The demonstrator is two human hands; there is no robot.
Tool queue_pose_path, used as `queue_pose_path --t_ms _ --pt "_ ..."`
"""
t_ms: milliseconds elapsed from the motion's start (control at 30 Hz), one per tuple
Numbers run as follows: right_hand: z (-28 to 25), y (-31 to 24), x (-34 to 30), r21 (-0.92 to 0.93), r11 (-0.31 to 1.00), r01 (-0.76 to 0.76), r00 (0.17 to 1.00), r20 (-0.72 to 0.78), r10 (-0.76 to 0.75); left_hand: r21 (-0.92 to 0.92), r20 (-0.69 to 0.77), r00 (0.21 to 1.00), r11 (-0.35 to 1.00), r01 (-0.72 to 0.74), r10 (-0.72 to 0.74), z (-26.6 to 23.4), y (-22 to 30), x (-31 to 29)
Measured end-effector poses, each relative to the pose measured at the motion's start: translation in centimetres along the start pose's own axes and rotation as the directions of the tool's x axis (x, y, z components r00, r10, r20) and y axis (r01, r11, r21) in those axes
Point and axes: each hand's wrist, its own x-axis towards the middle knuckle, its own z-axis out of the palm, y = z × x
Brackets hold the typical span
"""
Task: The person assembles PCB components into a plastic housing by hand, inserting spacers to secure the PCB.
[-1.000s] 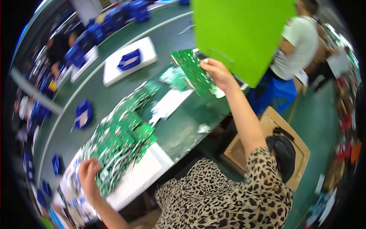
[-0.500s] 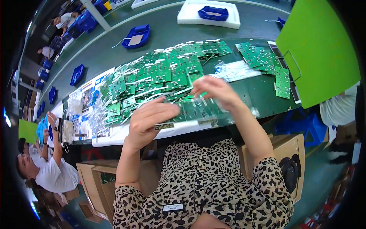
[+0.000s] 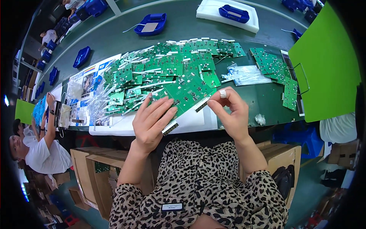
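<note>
My left hand [image 3: 152,121] grips a green circuit board [image 3: 187,91] at its left end, fingers spread across the top; the thumb is hidden. The board is turned so its right end points away from me. Black display strips and white paper or padding show along its near edge. My right hand [image 3: 233,112], with a white band round one finger, pinches at the board's near right edge; its thumb and forefinger meet there. Just beyond lies a heap of similar circuit boards [image 3: 164,65] with white strips and cables among them.
Clear plastic bags [image 3: 249,75] lie right of the heap, near more boards [image 3: 268,65]. A green panel [image 3: 324,65] stands at the right. Blue plastic housings [image 3: 151,24] sit on the far bench. At the left a person [image 3: 47,149] works. Cardboard boxes [image 3: 97,179] flank me below the table.
My right hand has come down from above the board to its near right edge and now pinches there. The board has turned, its right end swinging away from me. The whole view has shifted slightly.
</note>
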Motion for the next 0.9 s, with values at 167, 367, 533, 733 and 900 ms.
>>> queue_pose_path --t_ms 167,367,533,733,900 --pt "-0.1 0.0 0.1 -0.046 0.998 -0.033 0.997 0.062 0.035 0.037 0.003 1.000 0.999 -0.021 0.021 0.3 0.0 -0.3" --pt "1.4 -2.4 -1.9 -0.183 0.856 0.485 0.860 0.277 -0.428 0.001 0.024 0.994 0.994 0.108 -0.108 1.3 0.0 -0.6" --pt "2.0 -2.6 -2.7 0.206 0.977 -0.054 0.952 0.306 -0.011 0.127 -0.079 0.987 0.980 0.150 -0.141 2.1 -0.8 -0.4" --pt "3.8 0.2 -1.8 0.329 0.879 -0.344 0.935 0.208 0.288 0.148 -0.083 0.992 0.983 0.111 -0.099 2.5 0.2 0.1" --pt "4.2 0.1 -2.1 0.321 0.869 -0.376 0.925 0.177 0.335 0.178 -0.056 0.997 0.982 0.066 -0.056 2.6 0.0 0.0"
